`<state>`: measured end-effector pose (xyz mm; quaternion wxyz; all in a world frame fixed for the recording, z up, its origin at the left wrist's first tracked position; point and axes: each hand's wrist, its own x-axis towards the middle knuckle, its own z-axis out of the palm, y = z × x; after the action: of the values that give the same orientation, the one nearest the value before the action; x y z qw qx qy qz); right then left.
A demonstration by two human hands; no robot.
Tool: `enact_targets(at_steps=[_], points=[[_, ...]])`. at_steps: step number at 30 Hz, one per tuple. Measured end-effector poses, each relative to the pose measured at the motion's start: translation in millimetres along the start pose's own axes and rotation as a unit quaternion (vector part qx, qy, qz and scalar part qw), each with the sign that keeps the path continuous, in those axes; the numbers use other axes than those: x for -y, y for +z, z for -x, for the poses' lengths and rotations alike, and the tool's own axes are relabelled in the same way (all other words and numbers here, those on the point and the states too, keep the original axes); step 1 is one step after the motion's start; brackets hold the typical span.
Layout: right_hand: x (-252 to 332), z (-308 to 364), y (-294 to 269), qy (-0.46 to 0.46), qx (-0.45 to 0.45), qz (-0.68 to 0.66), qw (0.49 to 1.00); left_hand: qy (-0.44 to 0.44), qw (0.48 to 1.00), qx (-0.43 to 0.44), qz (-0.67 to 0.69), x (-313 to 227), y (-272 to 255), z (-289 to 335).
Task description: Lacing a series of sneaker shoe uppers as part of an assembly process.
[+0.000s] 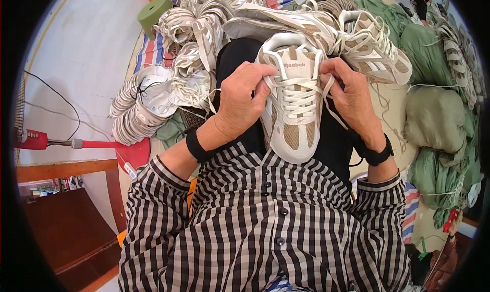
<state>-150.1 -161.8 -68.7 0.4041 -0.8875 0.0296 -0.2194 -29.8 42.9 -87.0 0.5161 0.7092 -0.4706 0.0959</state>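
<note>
Frame center: shoe (292,131) laced up most of the tongue (293,72); tying looks pending. My left hand (243,95) pinches one lace strand (270,81), right hand (352,94) another.

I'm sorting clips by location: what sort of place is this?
Probably a small shoe workshop: there are stacked shoe uppers on the left, tied green bundles on the right and a laced shoe in the middle.

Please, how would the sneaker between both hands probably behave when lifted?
The sneaker would probably yield at its front mesh panels, which look like fabric. Its laces would likely dangle limply, since a loose end bends beside the right hand.
</note>
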Motion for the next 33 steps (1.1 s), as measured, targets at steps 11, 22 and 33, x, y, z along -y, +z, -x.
enact_targets(at_steps=[11, 22, 33], points=[[8.9, -3.7, -4.7, -0.037, 0.025, 0.078, 0.996, -0.093, 0.984, 0.144, -0.039, -22.5, -10.1, -26.5], [-1.8, -14.5, -47.9, -0.072, 0.05, 0.08, 0.993, -0.016, 0.976, 0.211, -0.046, -9.8, -32.2, -34.6], [26.3, -58.1, -48.1, -0.188, 0.277, 0.219, 0.917, 0.102, 0.873, 0.452, -0.15, -12.2, -36.6, -105.2]])
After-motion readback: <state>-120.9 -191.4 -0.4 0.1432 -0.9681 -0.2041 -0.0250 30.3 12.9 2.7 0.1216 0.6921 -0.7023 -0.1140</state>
